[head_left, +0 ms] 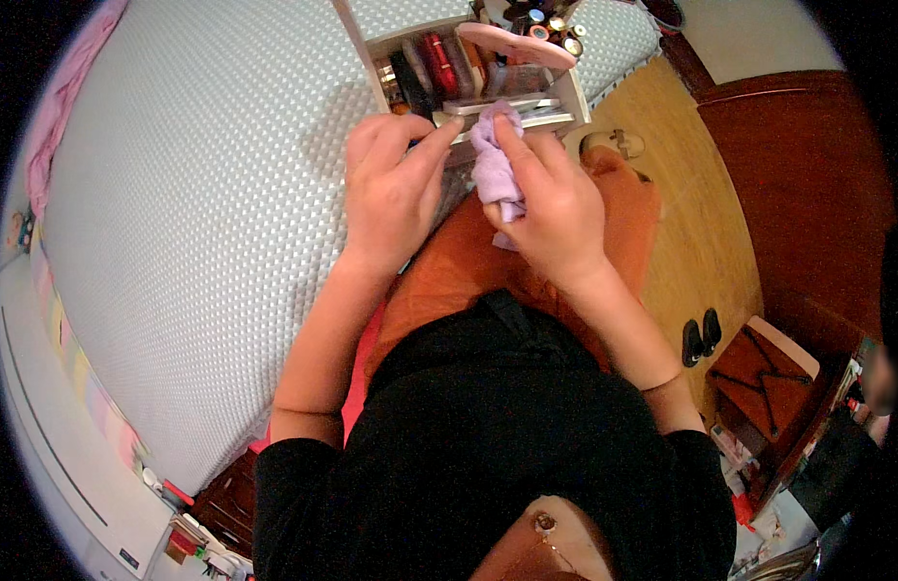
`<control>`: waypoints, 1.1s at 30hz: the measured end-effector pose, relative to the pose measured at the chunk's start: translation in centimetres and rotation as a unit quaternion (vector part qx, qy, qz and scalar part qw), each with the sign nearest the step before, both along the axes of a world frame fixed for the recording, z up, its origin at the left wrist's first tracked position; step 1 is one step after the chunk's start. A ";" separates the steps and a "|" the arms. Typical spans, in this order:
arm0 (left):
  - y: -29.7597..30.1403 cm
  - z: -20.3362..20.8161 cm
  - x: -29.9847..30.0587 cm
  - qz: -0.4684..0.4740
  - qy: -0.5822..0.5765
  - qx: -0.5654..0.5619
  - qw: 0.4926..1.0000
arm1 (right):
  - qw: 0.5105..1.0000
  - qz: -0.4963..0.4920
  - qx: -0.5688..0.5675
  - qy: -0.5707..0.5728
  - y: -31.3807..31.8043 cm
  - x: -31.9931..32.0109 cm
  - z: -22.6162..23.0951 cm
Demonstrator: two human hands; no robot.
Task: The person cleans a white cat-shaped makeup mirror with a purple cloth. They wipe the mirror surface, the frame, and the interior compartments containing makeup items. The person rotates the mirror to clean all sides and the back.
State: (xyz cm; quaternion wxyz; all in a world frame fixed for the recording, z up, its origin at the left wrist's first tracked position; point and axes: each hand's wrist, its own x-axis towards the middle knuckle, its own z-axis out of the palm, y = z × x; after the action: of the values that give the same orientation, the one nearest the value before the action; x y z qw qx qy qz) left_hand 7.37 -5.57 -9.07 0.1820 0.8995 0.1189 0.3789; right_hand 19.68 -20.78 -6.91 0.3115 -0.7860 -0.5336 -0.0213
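Quilted pale mattress (197,194) fills the left of my view, wood floor (691,213) on the right. I count two hands, one cloth, one organizer box, one pair of black shoes (702,336) on the floor, one wooden stool (764,373) lower right. My left hand (391,189) lies on the front edge of the white organizer box (565,97), fingers loosely curled, forefinger stretched along the rim — I can't tell whether it grips anything. My right hand (551,208) is closed around a lilac cloth (495,165), bunched and crumpled, with its top pressed against the box's front edge and a bit of it hanging out under the palm. The box sits on the mattress edge just above my orange-clad lap, its compartments packed with cosmetics (439,63) — red tubes, dark sticks, flat cases; too crowded to count. A pink oval piece (517,44) lies across the top. Small round jars (551,24) behind are cut off by the frame's edge. The lower part of the box is hidden by both hands. Clutter at the bottom corners is too small to make out.
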 end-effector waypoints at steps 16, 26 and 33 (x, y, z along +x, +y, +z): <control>-0.2 0.9 0.1 -0.002 0.070 -0.006 0.997 | 0.998 0.006 0.047 -0.034 -0.2 1.1 -0.9; -0.4 0.5 0.4 0.018 0.048 -0.007 0.999 | 0.996 0.026 0.044 0.072 -0.1 1.1 -0.6; -0.6 1.0 0.4 0.017 0.077 0.005 0.997 | 0.997 0.000 -0.015 -0.080 -1.6 2.5 -1.6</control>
State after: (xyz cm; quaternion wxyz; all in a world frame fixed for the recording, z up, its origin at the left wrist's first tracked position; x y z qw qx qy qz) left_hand 7.75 -6.18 -8.08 0.1614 0.9246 0.1461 0.3126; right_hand 22.21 -22.41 -8.49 0.2564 -0.7864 -0.5568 -0.0761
